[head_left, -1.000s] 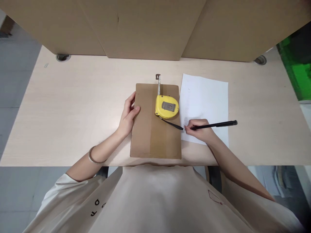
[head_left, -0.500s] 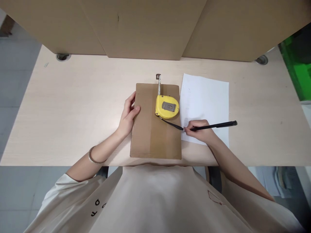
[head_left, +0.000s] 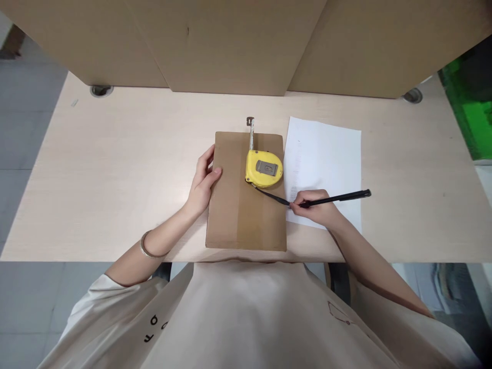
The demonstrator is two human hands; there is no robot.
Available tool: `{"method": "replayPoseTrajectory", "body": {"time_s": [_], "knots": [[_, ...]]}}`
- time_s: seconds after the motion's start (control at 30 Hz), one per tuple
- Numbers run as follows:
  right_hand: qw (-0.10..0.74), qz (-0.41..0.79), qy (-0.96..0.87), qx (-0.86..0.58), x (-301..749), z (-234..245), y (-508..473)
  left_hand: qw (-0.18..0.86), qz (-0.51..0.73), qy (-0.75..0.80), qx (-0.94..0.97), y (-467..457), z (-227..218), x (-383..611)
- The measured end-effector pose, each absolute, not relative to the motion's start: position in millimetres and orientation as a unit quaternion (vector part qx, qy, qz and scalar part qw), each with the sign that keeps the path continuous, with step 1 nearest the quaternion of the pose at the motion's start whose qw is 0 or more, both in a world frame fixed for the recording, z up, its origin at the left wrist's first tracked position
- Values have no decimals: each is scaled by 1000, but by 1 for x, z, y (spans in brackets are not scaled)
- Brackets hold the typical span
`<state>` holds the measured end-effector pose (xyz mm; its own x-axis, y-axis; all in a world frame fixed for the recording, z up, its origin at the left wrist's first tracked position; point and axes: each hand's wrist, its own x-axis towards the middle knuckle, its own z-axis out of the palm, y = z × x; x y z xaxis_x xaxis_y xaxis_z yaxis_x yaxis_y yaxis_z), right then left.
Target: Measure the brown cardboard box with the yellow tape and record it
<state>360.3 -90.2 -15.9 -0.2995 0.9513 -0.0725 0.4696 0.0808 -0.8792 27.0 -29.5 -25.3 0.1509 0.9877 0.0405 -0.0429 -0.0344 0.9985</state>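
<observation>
A flat brown cardboard box [head_left: 226,215] with a strip of tape down its middle lies before me at the table's front. My left hand [head_left: 203,184] grips its left side, thumb on the top face and fingers along the edge. On the box rests a yellow tape measure [head_left: 255,177], its metal clip facing up and a short length of blade sticking out past the far edge. Its black wrist strap [head_left: 272,196] runs right to the fingertips of my right hand [head_left: 313,206]. That hand is closed around a black pen [head_left: 346,197], over a white sheet of paper [head_left: 330,154].
Tall brown cardboard panels [head_left: 230,51] stand along the back of the pale wooden table [head_left: 115,154]. Round cable holes [head_left: 101,91] sit near the back corners. Small print shows on the paper's left part. A green object [head_left: 478,128] is beyond the right edge.
The pen's outer end has shifted slightly left. Both hands, the box and the tape measure stay practically where they were.
</observation>
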Motion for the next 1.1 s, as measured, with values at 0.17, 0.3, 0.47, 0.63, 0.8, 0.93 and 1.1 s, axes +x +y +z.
{"method": "replayPoseTrajectory", "body": {"time_s": [0.17,0.3,0.47,0.63,0.8,0.93,1.1], "knots": [[277,435,-672,-531,359,-18,-91,535,475,437,545,-29,-26,27],[280,429,-619,-596,377,-9,-89,537,479,437,540,-29,-26,27],[84,199,-586,-781,407,4,-76,539,482,425,543,-28,-27,27],[-73,25,-597,-799,401,0,-72,540,483,427,542,-28,-27,27],[-15,20,-559,-829,388,15,-71,537,488,434,534,-28,-26,28],[217,73,-634,-739,357,38,-61,535,487,439,533,-28,-23,29],[247,89,-746,-612,289,46,-46,556,487,451,500,-30,-23,31]]}}
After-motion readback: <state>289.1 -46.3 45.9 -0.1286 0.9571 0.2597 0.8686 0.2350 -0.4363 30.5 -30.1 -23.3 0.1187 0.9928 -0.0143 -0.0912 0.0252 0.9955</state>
